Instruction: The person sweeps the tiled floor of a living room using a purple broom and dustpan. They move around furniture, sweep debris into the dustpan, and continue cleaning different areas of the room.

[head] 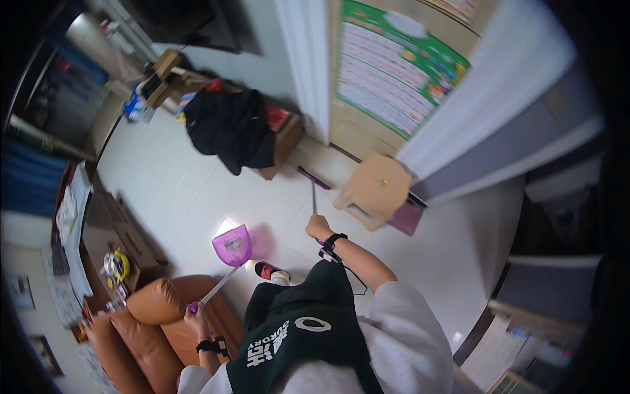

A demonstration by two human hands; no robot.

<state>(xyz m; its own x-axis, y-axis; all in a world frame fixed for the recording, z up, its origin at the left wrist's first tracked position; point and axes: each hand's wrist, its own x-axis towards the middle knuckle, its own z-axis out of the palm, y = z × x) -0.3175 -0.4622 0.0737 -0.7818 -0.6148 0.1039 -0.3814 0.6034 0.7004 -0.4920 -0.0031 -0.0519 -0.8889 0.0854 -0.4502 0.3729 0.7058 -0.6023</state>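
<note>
My left hand [197, 317] grips the purple end of a long-handled dustpan's pale shaft, over the brown leather armchair. The purple dustpan [233, 246] hangs over the tiled floor, its pinkish shadow beside it. In my right hand [319, 227] is the handle of a broom. The broom's narrow purple head [313, 178] lies between a cardboard box and a beige plastic stool. Both wrists wear black straps with small devices. Below the dustpan, one foot in a black and red slipper [266, 271] shows.
The beige stool [376, 189] stands by a door, with a pink flat board [407, 217] beside it. Dark clothing [231, 128] covers part of the cardboard box [285, 143]. The brown leather armchair [162, 335] is close on my left, next to a cluttered wooden cabinet [118, 231].
</note>
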